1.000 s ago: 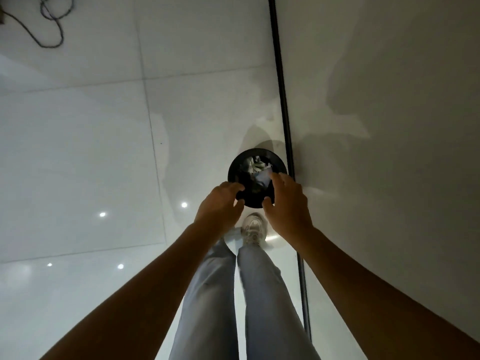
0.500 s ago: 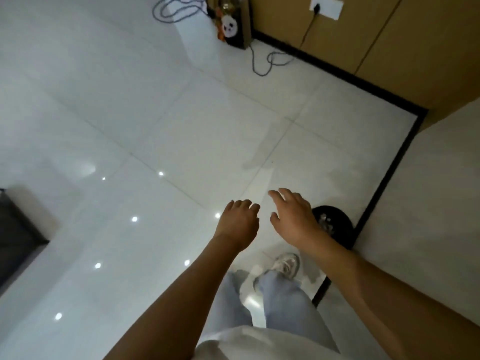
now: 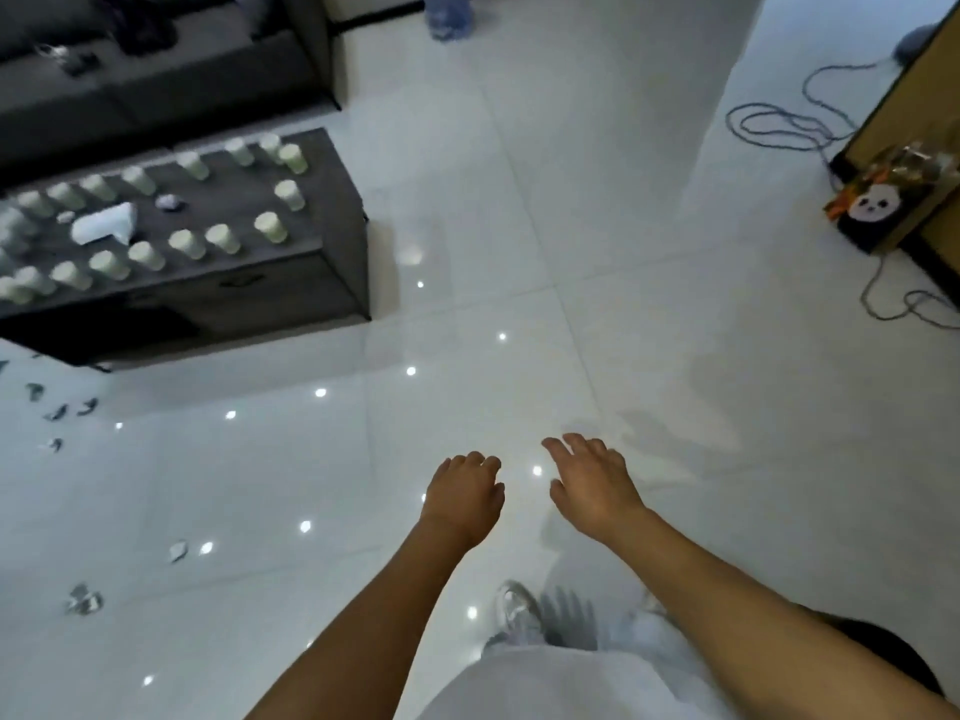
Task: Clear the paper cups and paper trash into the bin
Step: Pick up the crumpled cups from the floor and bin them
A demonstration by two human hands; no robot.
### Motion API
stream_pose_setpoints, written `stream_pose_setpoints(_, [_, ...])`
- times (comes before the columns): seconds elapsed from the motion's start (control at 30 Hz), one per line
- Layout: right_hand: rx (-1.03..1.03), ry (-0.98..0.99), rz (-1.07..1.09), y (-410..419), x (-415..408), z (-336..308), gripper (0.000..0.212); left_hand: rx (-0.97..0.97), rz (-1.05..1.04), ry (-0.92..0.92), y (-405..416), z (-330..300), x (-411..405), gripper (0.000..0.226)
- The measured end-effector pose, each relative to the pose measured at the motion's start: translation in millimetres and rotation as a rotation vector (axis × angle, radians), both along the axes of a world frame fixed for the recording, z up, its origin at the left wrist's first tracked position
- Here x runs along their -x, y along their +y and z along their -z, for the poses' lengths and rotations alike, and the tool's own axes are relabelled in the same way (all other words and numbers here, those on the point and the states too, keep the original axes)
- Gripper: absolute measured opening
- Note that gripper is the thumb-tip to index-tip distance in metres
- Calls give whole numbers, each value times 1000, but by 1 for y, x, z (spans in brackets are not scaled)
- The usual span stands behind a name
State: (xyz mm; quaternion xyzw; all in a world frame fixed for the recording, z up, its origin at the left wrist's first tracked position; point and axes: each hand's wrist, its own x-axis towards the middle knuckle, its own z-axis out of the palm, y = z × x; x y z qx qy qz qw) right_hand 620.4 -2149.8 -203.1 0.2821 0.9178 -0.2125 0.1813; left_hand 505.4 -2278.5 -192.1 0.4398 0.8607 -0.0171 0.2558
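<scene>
Paper cups (image 3: pixel 183 244) crowd the dark table (image 3: pixel 291 283); both hands (image 3: pixel 462 498) empty

My bin (image 3: pixel 883 646) shows only as a dark sliver behind my right forearm (image 3: pixel 769 600). The worktop (image 3: pixel 291 262) runs off the left edge, cutting its rows of paper cups (image 3: pixel 270 227). My shoe (image 3: pixel 517 613) and trouser legs are smeared with blur. Floor scraps (image 3: pixel 83 599) are too small to identify.

I stood on a glossy white tiled floor (image 3: pixel 571 200) dotted with reflected ceiling lights; a dark grey low table (image 3: pixel 291 283) fronted a dark grey fabric sofa (image 3: pixel 156 85).
</scene>
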Motion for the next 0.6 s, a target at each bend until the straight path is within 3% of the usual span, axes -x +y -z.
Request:
stream_pose_setpoints(0.3, [-20, 40, -584, -152, 190, -13, 52, -41, -617, 4, -191, -10, 92, 38])
stream_pose_setpoints(0.6, [-17, 45, -1042, -269, 353, -9, 51, -63, -1124, 12, -313, -6, 183, 39])
